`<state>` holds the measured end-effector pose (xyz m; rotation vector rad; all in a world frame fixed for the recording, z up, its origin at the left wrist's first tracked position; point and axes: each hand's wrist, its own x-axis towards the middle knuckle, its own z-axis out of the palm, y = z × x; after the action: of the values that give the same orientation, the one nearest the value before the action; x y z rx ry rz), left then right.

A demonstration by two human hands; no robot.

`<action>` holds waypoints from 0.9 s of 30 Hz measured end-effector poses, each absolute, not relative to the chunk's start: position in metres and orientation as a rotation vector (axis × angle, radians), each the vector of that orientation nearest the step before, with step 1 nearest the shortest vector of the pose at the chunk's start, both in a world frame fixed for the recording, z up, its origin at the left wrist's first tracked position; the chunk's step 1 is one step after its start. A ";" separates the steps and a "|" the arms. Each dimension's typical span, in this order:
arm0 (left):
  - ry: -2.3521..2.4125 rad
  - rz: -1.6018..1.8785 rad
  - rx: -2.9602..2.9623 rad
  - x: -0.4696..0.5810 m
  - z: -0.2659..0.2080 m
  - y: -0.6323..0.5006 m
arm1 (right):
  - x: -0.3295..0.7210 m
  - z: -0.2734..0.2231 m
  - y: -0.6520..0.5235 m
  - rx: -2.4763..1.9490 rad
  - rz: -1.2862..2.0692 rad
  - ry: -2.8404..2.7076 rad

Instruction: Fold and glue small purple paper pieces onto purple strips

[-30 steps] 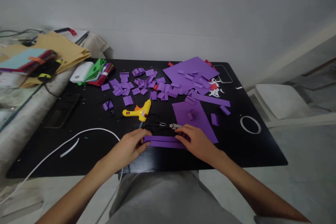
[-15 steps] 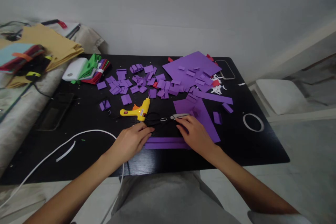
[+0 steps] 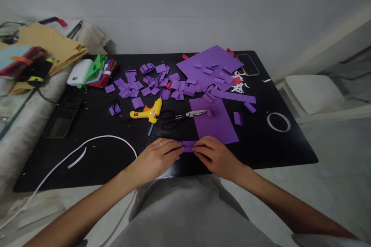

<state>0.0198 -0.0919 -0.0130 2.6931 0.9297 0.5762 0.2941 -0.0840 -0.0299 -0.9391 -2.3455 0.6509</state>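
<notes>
A folded purple paper strip (image 3: 188, 146) lies near the front edge of the black table, a crease running along its length. My left hand (image 3: 159, 159) is closed on its left part, fingertips pressed together on the paper. At the other side my right hand (image 3: 216, 156) pinches the strip, its fingers bent over the upper edge. Only the middle stretch shows between the hands. Just beyond them are black-handled scissors (image 3: 197, 113) and a yellow glue gun (image 3: 148, 114) with a glue stick poking out behind. A purple sheet (image 3: 222, 125) lies beside my right hand.
Many small folded purple pieces (image 3: 135, 89) are scattered at the back, near another large purple sheet (image 3: 214, 56). A roll of tape (image 3: 278, 122) lies on the right. A white cable (image 3: 95, 137) curves across the left. Bundled coloured strips (image 3: 101, 71) sit at the back left.
Both hands have come closer together and now grip the purple strip, which lay flat with its crease showing. The right hand has moved away from the scissors. The view has shifted slightly.
</notes>
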 end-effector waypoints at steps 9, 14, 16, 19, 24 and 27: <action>0.997 0.482 2.764 0.011 -0.028 -0.098 | 0.290 -0.048 -0.084 -0.824 0.391 -2.372; 1.117 0.485 2.788 -0.008 -0.026 -0.101 | 0.279 -0.048 -0.070 -0.720 0.246 -2.481; 1.158 0.443 2.802 -0.010 -0.027 -0.102 | 0.277 -0.046 -0.066 -0.680 0.217 -2.527; 1.202 0.382 2.822 -0.006 -0.030 -0.104 | 0.278 -0.041 -0.064 -0.640 0.185 -2.597; 1.203 0.329 2.892 0.000 -0.029 -0.106 | 0.281 -0.041 -0.062 -0.605 0.118 -2.620; 1.187 0.303 2.919 0.001 -0.026 -0.106 | 0.281 -0.042 -0.062 -0.597 0.113 -2.604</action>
<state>0.0007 -0.1065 -0.0263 2.9187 1.1869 0.3035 0.2812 -0.0620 -0.0423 -0.5968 -2.6045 0.1128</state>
